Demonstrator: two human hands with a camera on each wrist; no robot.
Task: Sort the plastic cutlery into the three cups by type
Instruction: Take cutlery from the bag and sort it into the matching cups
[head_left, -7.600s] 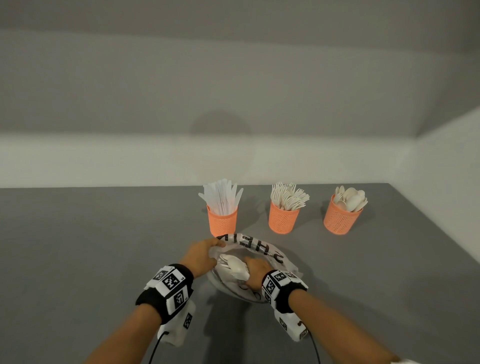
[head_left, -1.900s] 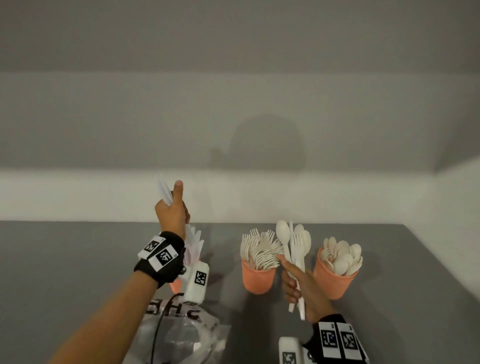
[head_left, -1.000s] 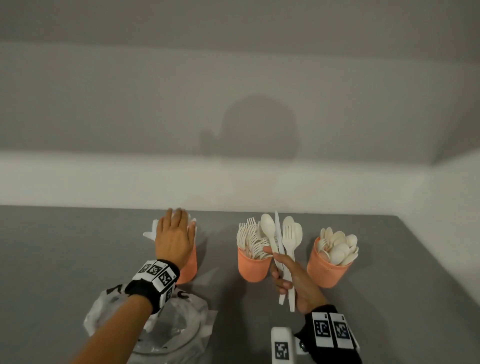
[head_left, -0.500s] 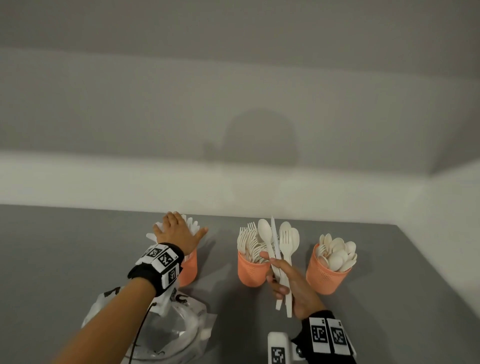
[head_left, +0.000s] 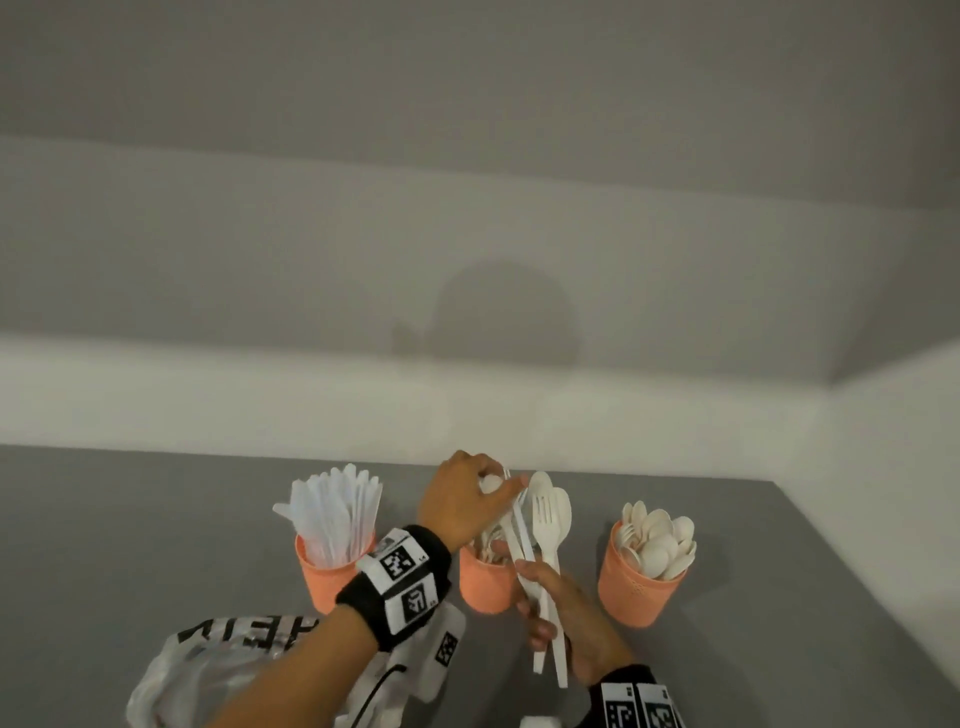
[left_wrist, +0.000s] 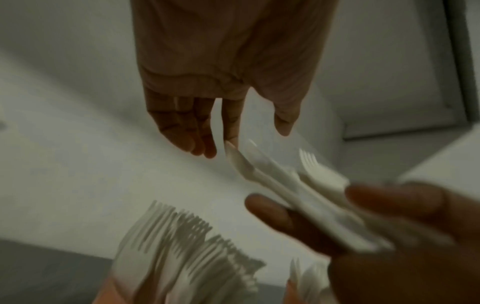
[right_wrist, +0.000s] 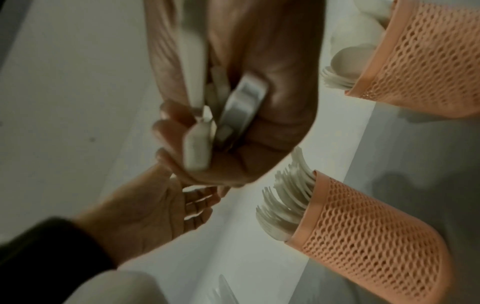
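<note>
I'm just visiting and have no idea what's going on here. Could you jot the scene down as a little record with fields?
setting: grey table against a pale wall
left cup: orange mesh, holds knives
middle cup: orange mesh, holds forks
right cup: orange mesh, holds spoons
right hand: grips a mixed bundle of cutlery, upright, in front of the middle cup
left hand: reaches over the middle cup, fingertips at the top of the bundle; whether it pinches a piece cannot be told
plastic bag: crumpled, at the near edge
</note>
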